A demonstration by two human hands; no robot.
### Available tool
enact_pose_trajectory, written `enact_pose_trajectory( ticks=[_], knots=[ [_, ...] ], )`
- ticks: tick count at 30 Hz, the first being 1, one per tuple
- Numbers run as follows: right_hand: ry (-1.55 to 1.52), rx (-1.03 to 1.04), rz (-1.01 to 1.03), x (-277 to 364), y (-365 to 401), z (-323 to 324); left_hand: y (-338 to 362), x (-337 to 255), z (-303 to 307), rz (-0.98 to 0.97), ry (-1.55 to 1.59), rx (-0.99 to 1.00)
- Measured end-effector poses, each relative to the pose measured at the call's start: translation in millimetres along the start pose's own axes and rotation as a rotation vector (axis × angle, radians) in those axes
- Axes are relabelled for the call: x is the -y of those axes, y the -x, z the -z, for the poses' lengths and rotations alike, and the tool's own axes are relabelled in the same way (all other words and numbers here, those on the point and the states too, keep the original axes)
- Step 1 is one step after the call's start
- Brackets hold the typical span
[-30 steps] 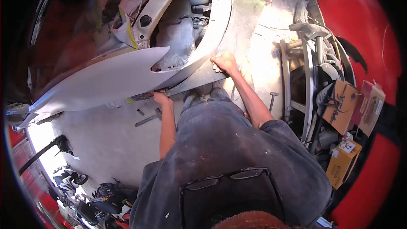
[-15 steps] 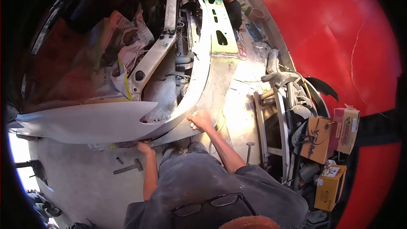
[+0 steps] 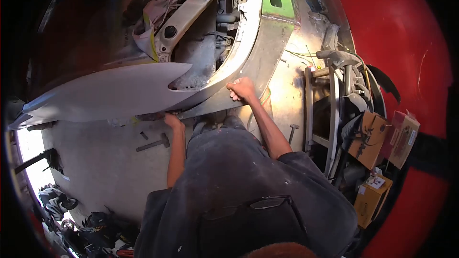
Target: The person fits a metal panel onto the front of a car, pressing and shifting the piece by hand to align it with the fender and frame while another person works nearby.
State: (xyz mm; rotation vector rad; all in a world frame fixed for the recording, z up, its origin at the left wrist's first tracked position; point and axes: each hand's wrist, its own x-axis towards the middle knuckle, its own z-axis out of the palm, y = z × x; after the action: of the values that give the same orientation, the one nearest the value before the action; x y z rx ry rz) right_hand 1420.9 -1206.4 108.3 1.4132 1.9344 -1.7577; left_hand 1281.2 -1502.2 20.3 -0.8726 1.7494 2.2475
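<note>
My right hand [image 3: 242, 89] is closed in a fist-like pinch against the curved grey car panel [image 3: 267, 43], near its lower bend. What sits between its fingers, if anything, is hidden. Lower and to the left, my left hand [image 3: 175, 121] is at the bottom edge where the grey panel tapers beneath the white fender [image 3: 110, 86]. Its fingers look curled, with their tips out of sight by that edge. Farther up, the grey panel meets a green section [image 3: 282, 5] with cut-out holes.
A hammer [image 3: 153, 143] lies on the floor at left; another hammer [image 3: 293, 133] is right of my arm. Metal frames [image 3: 334, 114] and cardboard boxes [image 3: 367, 139] stand at right, before a red surface [image 3: 397, 33]. Black items [image 3: 100, 229] crowd the lower left.
The view has tilted down, so the car and floor appear higher and slightly farther right. Both hands stay at nearly the same spots on the car. The person beyond the panel has left the view.
</note>
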Motion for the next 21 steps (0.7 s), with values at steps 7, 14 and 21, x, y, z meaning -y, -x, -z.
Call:
enact_pose_trajectory(
  ticks=[7,14,21],
  knots=[
    [0.038,-0.091,0.006,9,15,-2,-3,-1,2,0.024,0.029,0.130],
    [-0.096,-0.062,0.133,-8,23,1,-3,0,2,0.024,0.075,0.180],
    [-0.120,-0.051,0.157,-6,30,4,6,-8,-4,0.023,0.056,0.188]
  ],
)
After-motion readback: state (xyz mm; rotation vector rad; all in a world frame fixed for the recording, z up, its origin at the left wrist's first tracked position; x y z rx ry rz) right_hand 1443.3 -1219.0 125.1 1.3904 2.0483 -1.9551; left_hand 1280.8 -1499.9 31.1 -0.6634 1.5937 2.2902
